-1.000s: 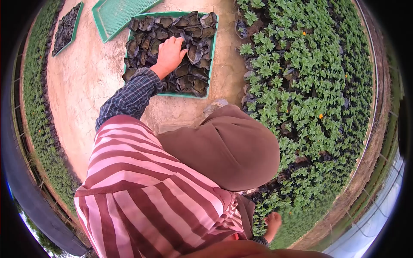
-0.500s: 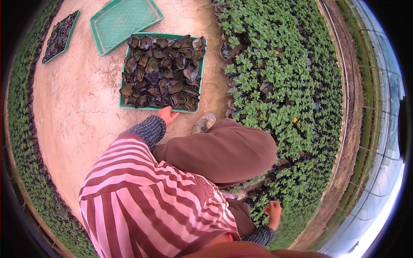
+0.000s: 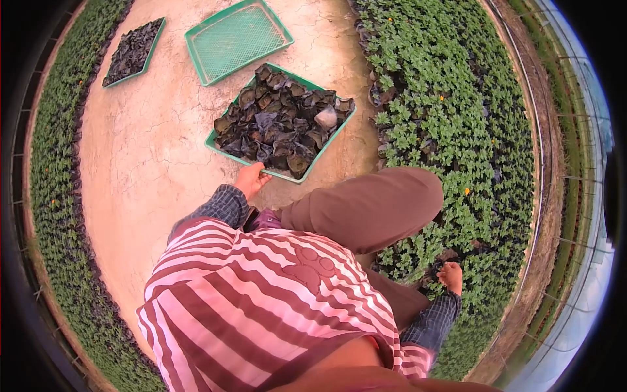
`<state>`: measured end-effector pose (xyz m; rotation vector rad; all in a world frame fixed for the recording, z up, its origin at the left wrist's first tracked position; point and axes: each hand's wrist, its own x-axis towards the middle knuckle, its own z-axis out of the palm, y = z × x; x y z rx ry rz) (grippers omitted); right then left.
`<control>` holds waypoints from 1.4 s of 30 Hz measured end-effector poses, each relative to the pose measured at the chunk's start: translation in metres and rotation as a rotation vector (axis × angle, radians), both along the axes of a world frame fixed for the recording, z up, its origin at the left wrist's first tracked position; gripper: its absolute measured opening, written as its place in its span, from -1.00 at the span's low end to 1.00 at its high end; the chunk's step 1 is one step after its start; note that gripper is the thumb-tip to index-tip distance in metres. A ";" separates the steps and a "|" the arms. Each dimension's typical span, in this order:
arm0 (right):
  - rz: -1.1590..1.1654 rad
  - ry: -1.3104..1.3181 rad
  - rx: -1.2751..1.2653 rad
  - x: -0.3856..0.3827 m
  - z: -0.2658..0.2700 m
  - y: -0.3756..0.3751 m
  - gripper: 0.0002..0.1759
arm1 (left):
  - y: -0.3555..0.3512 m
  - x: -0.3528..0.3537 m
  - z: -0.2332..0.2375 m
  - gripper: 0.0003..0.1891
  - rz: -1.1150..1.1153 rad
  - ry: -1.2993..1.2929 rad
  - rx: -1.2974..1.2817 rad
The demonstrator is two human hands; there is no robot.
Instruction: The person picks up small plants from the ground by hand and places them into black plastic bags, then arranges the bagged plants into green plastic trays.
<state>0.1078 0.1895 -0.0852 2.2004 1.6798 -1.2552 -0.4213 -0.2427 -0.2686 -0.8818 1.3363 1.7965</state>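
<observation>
My left hand (image 3: 251, 181) grips the near rim of a green plastic tray (image 3: 329, 144), fingers closed on its edge. Dark, crumpled plastic pots (image 3: 274, 124) with soil in them fill this tray, which lies turned at an angle on the ground. A paler, whitish pot (image 3: 326, 117) stands out near its right side. Beside my right leg, my right hand (image 3: 450, 277) hangs over the green seedlings (image 3: 437, 130), its fingers curled in; whatever it may hold is hidden.
An unfilled green mesh tray (image 3: 238, 42) lies just beyond the full one. Farther left is another tray of dark pots (image 3: 134, 52). Cracked bare ground (image 3: 144, 157) forms the path, with a second plant bed (image 3: 55, 163) along the left. A pale pipe (image 3: 539, 144) edges the right bed.
The full tray has swung round from nearly square to a slanted position, with my left hand at its rim. My right hand has moved up and right in view. The whole view has shifted too.
</observation>
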 end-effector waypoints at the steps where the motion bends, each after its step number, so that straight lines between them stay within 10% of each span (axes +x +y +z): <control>1: -0.032 0.009 -0.049 0.001 -0.006 0.006 -0.81 | -0.022 -0.011 0.003 -0.95 -0.016 0.013 -0.052; 14: 0.174 -0.399 -0.250 0.090 -0.050 0.055 -0.79 | -0.310 -0.044 0.049 -0.79 -0.271 0.256 -0.658; 16: 0.403 -0.505 -0.300 0.163 -0.090 0.084 -0.78 | -0.363 -0.032 0.024 -0.65 -0.821 0.250 -1.365; 17: -0.133 -0.321 -0.166 0.110 -0.040 0.036 -0.80 | -0.388 -0.024 0.005 -0.54 -0.872 0.204 -1.432; 19: -0.113 -0.318 -0.223 0.113 -0.027 0.012 -0.81 | -0.394 -0.012 -0.009 -0.55 -0.887 0.095 -1.505; 26: -0.211 -0.175 -0.205 0.092 -0.001 -0.015 -0.92 | -0.296 0.035 -0.007 -0.58 -0.605 0.247 -1.697; 30: -0.276 -0.057 -0.204 0.074 0.000 -0.020 -0.96 | -0.189 0.025 0.043 -0.52 -0.868 1.139 -1.135; 34: -0.218 -0.059 -0.182 0.060 0.009 -0.024 -0.95 | -0.127 0.051 0.059 -0.26 -1.281 0.819 -1.028; 42: -0.222 -0.004 -0.110 0.074 -0.001 -0.017 -0.84 | -0.090 0.052 0.054 -0.11 -1.380 0.537 -1.128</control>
